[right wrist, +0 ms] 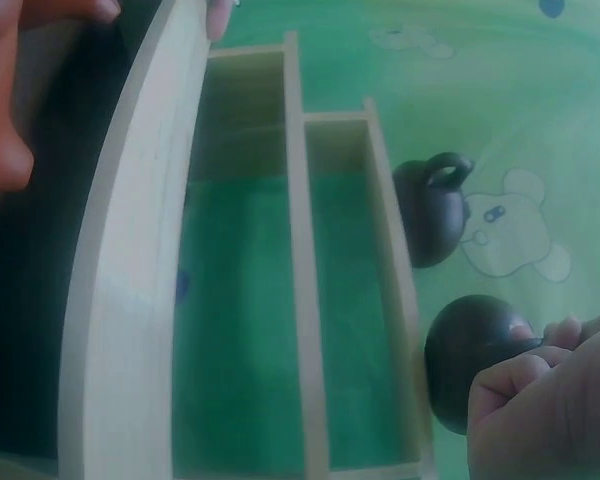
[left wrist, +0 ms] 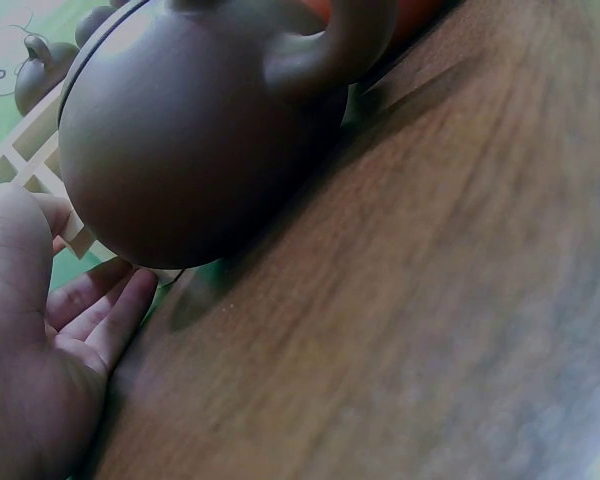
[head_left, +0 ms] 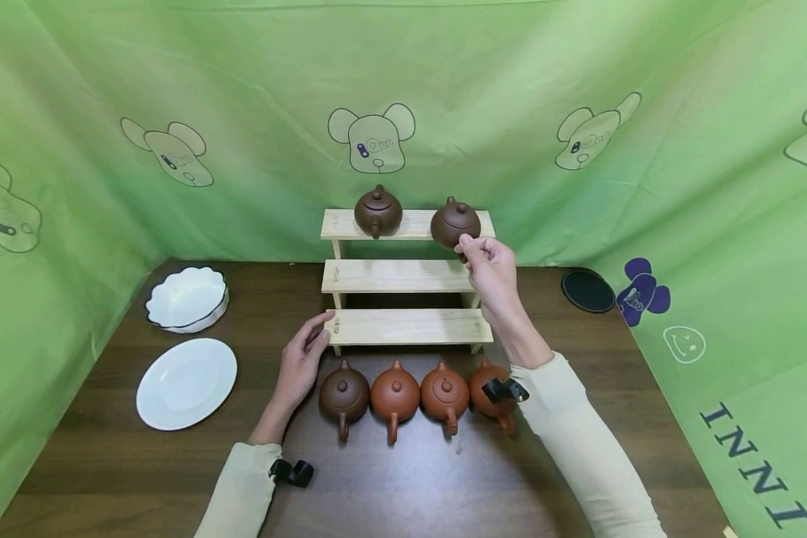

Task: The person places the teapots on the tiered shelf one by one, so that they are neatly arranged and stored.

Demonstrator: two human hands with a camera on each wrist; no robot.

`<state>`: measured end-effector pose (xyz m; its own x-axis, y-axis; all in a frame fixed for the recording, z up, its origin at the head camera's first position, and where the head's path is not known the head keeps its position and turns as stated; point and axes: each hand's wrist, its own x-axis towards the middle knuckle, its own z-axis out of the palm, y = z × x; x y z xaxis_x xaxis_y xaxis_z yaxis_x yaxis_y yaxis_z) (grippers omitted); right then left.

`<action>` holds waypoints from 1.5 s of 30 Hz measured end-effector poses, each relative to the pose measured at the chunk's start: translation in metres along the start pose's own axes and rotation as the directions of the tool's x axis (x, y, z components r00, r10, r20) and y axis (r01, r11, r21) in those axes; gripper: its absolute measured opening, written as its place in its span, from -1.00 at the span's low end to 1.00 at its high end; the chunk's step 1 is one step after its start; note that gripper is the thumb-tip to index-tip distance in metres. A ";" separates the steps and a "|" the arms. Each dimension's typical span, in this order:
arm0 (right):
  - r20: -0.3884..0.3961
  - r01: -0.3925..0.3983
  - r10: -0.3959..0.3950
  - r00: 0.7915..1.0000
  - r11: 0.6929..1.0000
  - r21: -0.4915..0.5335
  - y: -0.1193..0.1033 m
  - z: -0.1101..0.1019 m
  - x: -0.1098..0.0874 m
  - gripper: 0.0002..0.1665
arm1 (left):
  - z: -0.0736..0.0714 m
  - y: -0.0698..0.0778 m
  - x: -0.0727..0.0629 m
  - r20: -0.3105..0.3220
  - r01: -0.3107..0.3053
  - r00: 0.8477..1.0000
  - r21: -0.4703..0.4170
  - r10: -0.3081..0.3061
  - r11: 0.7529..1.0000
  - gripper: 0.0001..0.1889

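My right hand (head_left: 494,273) pinches the handle of a dark brown teapot (head_left: 454,222) at the right end of the top step of a pale wooden three-step rack (head_left: 410,326). In the right wrist view this teapot (right wrist: 472,360) sits at the top board's edge, its handle between thumb and fingers. A second dark brown teapot (head_left: 378,212) stands on the left part of the same step. My left hand (head_left: 302,359) holds the left end of the lowest step, thumb in front. Close beside it on the table is another dark brown teapot (left wrist: 200,130).
In line with that near teapot, several orange-brown teapots (head_left: 394,392) stand before the rack, handles toward me; my right wrist overlaps the rightmost. At left lie a scalloped white bowl (head_left: 190,299) and a white oval plate (head_left: 185,385). A dark round coaster (head_left: 588,291) lies at right; green cloth hangs behind.
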<state>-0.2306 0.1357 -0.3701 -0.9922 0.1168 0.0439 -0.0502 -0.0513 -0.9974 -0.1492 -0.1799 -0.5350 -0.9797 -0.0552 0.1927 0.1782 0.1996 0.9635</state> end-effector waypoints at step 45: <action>0.042 -0.008 0.004 0.999 0.995 0.095 0.001 0.025 0.025 -0.75 | -0.001 -0.018 0.001 -0.020 -0.076 0.997 0.006 0.076 0.997 -0.60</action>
<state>-0.2586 0.1142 -0.3682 -0.9963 0.0748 0.0423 -0.0529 -0.1458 -0.9879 -0.1536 -0.1846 -0.5520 -0.9612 -0.0595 0.2692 0.2517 0.2088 0.9450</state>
